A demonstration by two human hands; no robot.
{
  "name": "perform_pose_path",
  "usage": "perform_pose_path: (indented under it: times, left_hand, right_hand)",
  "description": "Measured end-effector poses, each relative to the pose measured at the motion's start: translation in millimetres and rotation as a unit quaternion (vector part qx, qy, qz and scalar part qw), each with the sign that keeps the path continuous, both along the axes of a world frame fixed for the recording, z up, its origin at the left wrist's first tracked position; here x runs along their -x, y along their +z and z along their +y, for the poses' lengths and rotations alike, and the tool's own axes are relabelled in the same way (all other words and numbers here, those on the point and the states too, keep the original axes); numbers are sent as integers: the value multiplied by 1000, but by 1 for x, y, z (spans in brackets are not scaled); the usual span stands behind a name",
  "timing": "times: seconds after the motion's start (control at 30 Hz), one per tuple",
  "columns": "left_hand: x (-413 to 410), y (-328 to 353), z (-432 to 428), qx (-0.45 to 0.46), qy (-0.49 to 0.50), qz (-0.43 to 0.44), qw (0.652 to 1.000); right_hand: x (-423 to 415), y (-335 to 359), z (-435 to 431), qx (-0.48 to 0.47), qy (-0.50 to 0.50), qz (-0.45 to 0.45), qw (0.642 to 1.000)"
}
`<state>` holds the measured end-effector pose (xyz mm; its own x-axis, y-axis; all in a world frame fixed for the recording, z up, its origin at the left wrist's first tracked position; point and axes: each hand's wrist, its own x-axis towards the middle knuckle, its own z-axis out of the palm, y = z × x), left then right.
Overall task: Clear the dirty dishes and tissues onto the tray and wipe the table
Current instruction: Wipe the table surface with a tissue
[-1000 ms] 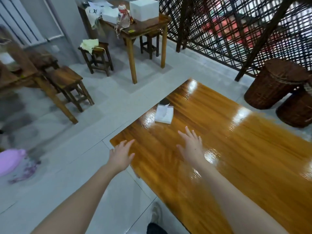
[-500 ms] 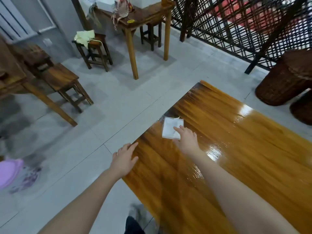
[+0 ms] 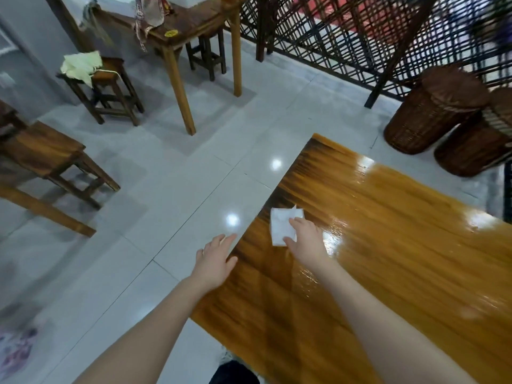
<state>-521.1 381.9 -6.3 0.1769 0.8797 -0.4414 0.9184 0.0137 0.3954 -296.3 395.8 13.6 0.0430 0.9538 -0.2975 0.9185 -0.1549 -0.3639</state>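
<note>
A white tissue (image 3: 280, 224) lies on the glossy desk (image 3: 393, 245), near its left edge. The right hand (image 3: 306, 239) rests on the tissue, fingers close together and fairly straight, thumb at its near corner. The left hand (image 3: 214, 261) lies at the desk's edge, fingers straight and loosely together.

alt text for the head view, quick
A person's right hand touches a white tissue near the edge of a glossy wooden table; the left hand is open at that edge. Stools and wicker baskets stand beyond.
</note>
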Motion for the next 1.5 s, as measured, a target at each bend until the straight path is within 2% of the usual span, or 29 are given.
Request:
perform_pose_path:
  times: [0.2,0.4,0.67,1.1,1.3,1.5]
  left_hand:
    - [-13,-6,30,12,-53,-34,998]
    - [-23,-19,43,14,-73,-59,995]
    - [-47,-36,40,19,-111,-49,992]
    - [-54,-65,50,41,-194,-106,974]
    - [-59,-72,52,-2,-192,-119,974]
    - [-56,-73,54,-25,-204,-110,972]
  right_hand:
    - [10,11,-1,-18,-91,72,993]
    - [15,8,-1,-7,-159,82,984]
    - [23,10,-9,-24,-194,94,976]
    - [25,2,-17,-3,-202,108,973]
    - [22,3,-21,-5,-219,134,967]
    - [16,24,-27,-47,-253,156,954]
